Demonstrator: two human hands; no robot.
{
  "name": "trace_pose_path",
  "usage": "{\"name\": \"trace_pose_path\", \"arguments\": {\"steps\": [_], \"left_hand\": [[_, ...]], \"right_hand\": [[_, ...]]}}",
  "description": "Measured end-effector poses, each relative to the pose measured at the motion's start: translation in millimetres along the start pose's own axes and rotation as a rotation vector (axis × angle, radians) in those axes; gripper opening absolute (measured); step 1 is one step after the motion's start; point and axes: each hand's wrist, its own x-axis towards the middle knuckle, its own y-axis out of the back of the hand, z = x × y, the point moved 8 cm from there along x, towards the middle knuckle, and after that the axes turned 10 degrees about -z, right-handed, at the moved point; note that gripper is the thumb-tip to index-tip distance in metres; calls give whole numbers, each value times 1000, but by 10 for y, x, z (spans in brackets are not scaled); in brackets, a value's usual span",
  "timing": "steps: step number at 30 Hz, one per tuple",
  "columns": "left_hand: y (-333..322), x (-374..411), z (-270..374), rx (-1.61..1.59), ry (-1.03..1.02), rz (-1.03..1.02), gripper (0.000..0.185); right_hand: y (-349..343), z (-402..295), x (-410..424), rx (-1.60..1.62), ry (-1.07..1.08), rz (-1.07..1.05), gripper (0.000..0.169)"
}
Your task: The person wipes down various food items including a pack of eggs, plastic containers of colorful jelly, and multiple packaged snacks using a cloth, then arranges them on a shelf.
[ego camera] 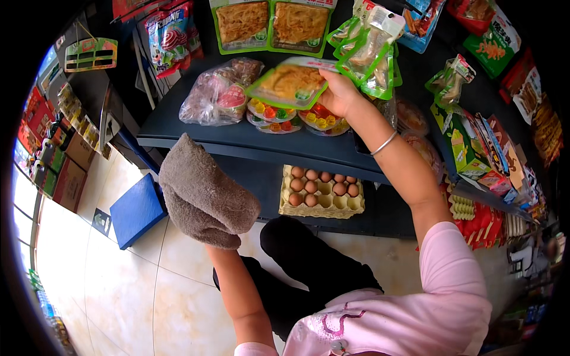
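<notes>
My right hand [339, 93] holds the right edge of a flat snack packet with a green border [289, 84], tilted above round clear tubs of gummy candy [274, 119] on the dark shelf [200, 135]. Over my left hand [213, 236] lies a grey-brown towel [200, 191], which hides the fingers; it is in front of the shelf edge. Left of the packet sits a clear plastic bag of wrapped items [218, 95]. Two similar green-edged packets [242, 26] hang behind. Sealed green-edged food packets [372, 58] hang right beside my right hand.
A carton tray of brown eggs [320, 191] stands on the lower shelf. A blue box [138, 211] is on the tiled floor at left. Hanging candy bags [171, 40] are at upper left, and snack boxes [467, 142] stand at right. My knees are close to the lower shelf.
</notes>
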Motion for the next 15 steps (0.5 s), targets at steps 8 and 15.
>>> {"name": "trace_pose_path", "arguments": {"steps": [8,15], "left_hand": [[-116,-83,-37,-93,79,-139,47],[-161,-70,-28,-76,98,-167,47]], "right_hand": [[546,50,164,-273,-56,70,23],[511,-144,-240,-1048,-31,165,52]]}}
